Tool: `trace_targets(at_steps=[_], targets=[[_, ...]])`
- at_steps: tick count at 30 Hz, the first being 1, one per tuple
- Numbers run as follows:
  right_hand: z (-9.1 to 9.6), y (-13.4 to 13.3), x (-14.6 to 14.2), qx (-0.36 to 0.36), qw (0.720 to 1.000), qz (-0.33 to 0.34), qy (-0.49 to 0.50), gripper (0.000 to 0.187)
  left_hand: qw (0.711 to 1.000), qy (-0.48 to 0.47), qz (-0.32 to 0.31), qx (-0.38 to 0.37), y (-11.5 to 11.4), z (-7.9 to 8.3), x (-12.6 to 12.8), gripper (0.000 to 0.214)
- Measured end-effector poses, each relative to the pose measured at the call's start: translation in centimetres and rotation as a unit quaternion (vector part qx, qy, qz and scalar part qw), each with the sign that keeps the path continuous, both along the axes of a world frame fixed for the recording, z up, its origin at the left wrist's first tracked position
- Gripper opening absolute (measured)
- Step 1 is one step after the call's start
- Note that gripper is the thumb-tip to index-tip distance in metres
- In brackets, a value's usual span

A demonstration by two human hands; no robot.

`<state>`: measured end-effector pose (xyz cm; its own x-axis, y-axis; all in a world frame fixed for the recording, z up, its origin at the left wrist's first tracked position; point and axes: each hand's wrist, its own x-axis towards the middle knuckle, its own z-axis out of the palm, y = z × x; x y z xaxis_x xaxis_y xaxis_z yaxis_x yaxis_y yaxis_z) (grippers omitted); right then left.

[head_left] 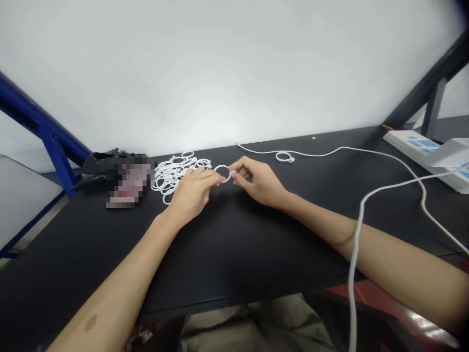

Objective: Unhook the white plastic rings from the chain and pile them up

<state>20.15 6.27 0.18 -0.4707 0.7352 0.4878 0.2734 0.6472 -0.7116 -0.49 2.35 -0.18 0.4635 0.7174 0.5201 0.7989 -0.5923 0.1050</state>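
Observation:
My left hand (192, 188) and my right hand (256, 180) meet over the black table (234, 254), both pinching one small white plastic ring (222, 172) between their fingertips. Just behind and to the left of my left hand lies a pile of several white rings (172, 171). One more white ring (284, 156) lies alone farther back on the right, touching a white cable.
A white cable (366, 195) runs from the table's back across my right forearm and off the front edge. A black bag with a blurred object (120, 173) sits at the left. White and blue boxes (432, 151) stand at the far right. Blue and black frame bars flank the table.

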Motion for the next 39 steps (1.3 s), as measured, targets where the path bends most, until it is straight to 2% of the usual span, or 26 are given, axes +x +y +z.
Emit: trace_targets(at_steps=[6, 12, 16, 18, 20, 22, 24, 26, 29, 31, 34, 37, 39], targets=[[-0.2, 0.0, 0.2, 0.029, 0.999, -0.027, -0.017, 0.008, 0.995, -0.102, -0.016, 0.004, -0.5, -0.2, 1.2, 0.019], [-0.1, 0.0, 0.1, 0.062, 0.997, -0.025, -0.049, 0.006, 0.995, -0.1, 0.006, 0.019, -0.5, -0.6, 1.5, 0.013], [-0.3, 0.0, 0.0, 0.049, 0.998, -0.02, -0.038, 0.008, 0.995, -0.099, -0.003, 0.022, -0.3, -0.5, 1.5, 0.013], [-0.3, 0.3, 0.2, 0.041, 0.998, -0.02, -0.044, 0.012, 0.995, -0.097, 0.001, 0.025, -0.2, -0.3, 1.3, 0.014], [0.0, 0.9, 0.8, 0.058, 0.994, -0.049, -0.082, 0.024, 0.995, -0.085, 0.033, 0.036, 0.1, -0.2, 1.0, 0.016], [0.4, 1.7, 1.8, 0.103, 0.973, -0.128, -0.161, 0.029, 0.991, -0.067, 0.101, 0.048, 0.3, -0.1, 0.4, 0.018], [0.9, 2.5, 3.1, 0.147, 0.921, -0.23, -0.278, 0.028, 0.98, -0.05, 0.185, 0.054, 0.6, 0.0, -0.4, 0.021], [1.2, 3.1, 4.3, 0.145, 0.863, -0.318, -0.365, 0.033, 0.966, -0.036, 0.253, 0.049, 0.7, 0.1, -1.2, 0.023], [1.4, 3.7, 5.8, 0.114, 0.805, -0.397, -0.424, 0.042, 0.954, -0.028, 0.295, 0.042, 0.8, 0.0, -1.9, 0.025], [1.4, 3.9, 6.5, 0.077, 0.788, -0.412, -0.45, 0.044, 0.957, -0.028, 0.285, 0.042, 0.7, 0.0, -1.8, 0.025], [1.5, 4.0, 6.8, 0.024, 0.797, -0.389, -0.462, 0.035, 0.972, -0.037, 0.23, 0.042, 0.6, 0.2, -1.2, 0.023], [1.4, 3.8, 6.5, 0.034, 0.834, -0.328, -0.443, 0.024, 0.983, -0.056, 0.169, 0.034, 0.5, 0.3, -0.5, 0.021], [1.3, 3.5, 5.7, 0.056, 0.868, -0.266, -0.416, 0.019, 0.988, -0.066, 0.137, 0.03, 0.4, 0.4, -0.1, 0.021]])
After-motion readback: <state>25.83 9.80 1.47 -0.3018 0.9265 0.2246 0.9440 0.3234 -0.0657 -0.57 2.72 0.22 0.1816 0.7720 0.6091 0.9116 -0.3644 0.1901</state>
